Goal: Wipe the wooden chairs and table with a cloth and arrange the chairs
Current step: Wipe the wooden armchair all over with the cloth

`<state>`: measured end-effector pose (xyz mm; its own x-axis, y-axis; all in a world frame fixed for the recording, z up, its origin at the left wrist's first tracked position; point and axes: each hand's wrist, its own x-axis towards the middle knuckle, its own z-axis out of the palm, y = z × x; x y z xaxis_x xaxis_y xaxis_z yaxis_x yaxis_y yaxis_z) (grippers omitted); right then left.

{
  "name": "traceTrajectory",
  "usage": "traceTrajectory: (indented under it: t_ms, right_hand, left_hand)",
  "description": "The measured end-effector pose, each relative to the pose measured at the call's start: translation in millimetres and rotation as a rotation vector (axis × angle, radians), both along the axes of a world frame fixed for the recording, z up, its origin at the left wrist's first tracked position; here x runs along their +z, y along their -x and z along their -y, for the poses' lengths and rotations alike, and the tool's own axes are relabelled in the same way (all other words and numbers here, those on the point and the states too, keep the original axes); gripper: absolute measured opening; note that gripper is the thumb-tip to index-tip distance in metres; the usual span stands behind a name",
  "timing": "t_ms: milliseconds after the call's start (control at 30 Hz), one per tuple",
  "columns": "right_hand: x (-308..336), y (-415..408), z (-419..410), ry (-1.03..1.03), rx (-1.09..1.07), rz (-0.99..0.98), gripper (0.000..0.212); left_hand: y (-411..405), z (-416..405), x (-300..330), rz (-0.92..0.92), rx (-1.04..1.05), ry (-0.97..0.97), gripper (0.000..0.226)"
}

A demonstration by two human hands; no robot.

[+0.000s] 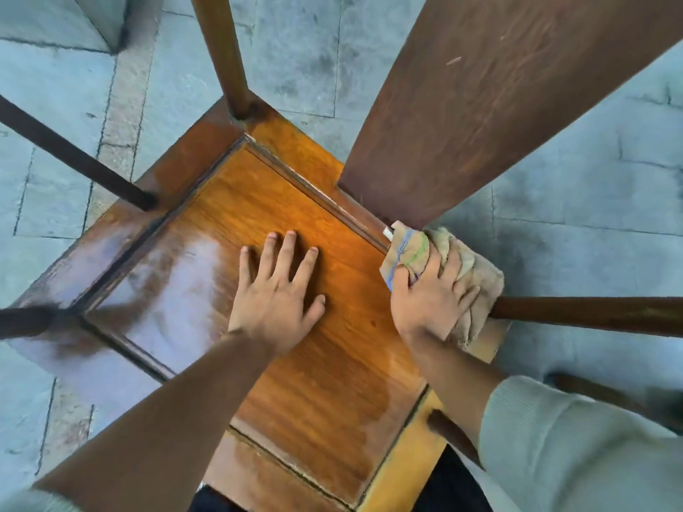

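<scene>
A wooden chair (332,327) stands right below me, its orange-brown seat filling the middle of the view. My left hand (275,286) lies flat on the seat with fingers spread. My right hand (430,293) presses a beige cloth (476,275) onto the seat's right edge, where a dark rail (591,314) meets the frame. Fingers of that hand lie over the cloth. The wide dark backrest slat (480,105) rises just behind the cloth. Part of the cloth is hidden under my hand.
Round wooden posts (221,57) and dark rails (74,157) rise around the seat at the back and left. Grey stone floor tiles (591,179) surround the chair. A pale glare patch lies on the seat's left part.
</scene>
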<state>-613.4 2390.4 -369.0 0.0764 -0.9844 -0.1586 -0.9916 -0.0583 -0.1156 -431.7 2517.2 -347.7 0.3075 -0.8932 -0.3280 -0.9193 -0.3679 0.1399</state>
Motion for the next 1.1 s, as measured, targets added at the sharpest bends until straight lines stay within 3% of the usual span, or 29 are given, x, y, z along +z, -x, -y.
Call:
traceTrajectory:
  t_ms: [100,267,367,433,533,700,867,1100]
  right_hand:
    - [-5,-10,-25,-0.001,-0.034,0.021,0.073]
    - [-5,0,-93,-0.175,-0.101,0.074,0.074]
    - [2,5,-65,-0.165,-0.352,0.149,0.076]
    - [9,22,-53,-0.199,-0.495,0.092,0.079]
    - [8,34,-46,-0.174,-0.432,0.006,0.077]
    - [3,14,-63,-0.084,-0.330,0.076,0.076]
    - [-4,24,-138,-0.097,-0.091,0.066,0.068]
    - [-6,50,-49,-0.085,-0.795,0.151,0.074]
  left_hand:
    - [-25,10,-18,0.038,-0.120,0.045,0.075]
    - [-35,-15,-39,0.083,-0.259,0.040,0.076]
    - [-41,3,-38,0.081,-0.263,0.083,0.075]
    - [-34,9,-34,0.064,-0.289,0.069,0.075]
    - [-26,8,-31,0.066,-0.297,0.060,0.074]
    - [-15,31,-27,0.091,-0.214,0.108,0.073]
    - [-9,36,-28,0.083,-0.495,0.147,0.069]
    - [-23,45,-25,0.068,-0.657,0.113,0.072]
